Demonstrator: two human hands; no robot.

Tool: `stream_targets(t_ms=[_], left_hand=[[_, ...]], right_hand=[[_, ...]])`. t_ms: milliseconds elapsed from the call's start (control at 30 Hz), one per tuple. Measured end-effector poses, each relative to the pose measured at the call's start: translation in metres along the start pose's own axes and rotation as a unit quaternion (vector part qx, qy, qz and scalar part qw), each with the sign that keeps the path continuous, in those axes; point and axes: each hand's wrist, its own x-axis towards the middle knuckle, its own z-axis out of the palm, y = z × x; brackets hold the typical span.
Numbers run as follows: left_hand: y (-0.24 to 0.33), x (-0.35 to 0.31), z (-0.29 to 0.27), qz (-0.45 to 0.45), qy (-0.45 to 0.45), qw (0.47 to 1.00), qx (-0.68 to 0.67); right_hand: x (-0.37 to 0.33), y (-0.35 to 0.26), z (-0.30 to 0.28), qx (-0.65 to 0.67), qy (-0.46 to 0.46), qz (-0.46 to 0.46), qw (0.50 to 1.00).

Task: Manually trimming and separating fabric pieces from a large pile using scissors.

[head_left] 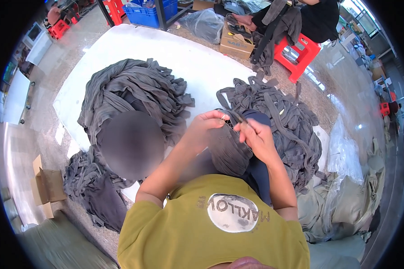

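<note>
Dark grey cloth (pixel 230 154) bunches near the centre of the frame, its upper edge pinched by the left hand (pixel 208 124) with fingertips together, while the right hand (pixel 257 136) curls its fingers closely round a slim dark piece (pixel 239 118) too blurred to identify. Fine work at that edge seems under way; the next move probably calls for a steady left pinch.
</note>
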Motion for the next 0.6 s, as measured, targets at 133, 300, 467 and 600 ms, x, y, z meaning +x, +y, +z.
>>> stream_targets(t_ms=[133, 300, 467, 600], left_hand=[[0.002, -0.001, 0.011, 0.022, 0.014, 0.998, 0.054], [0.001, -0.005, 0.016, 0.071, -0.015, 0.991, 0.115], [0.002, -0.013, 0.022, 0.051, -0.036, 0.992, 0.111], [0.003, -0.015, 0.015, 0.07, -0.016, 0.984, 0.163]], right_hand=[[-0.01, 0.012, -0.004, 0.007, -0.054, 0.01, 0.998], [-0.009, 0.01, -0.005, -0.037, -0.058, 0.012, 0.998], [-0.003, 0.002, 0.001, -0.059, -0.063, 0.012, 0.996], [0.011, 0.019, 0.002, 0.084, -0.047, -0.005, 0.995]])
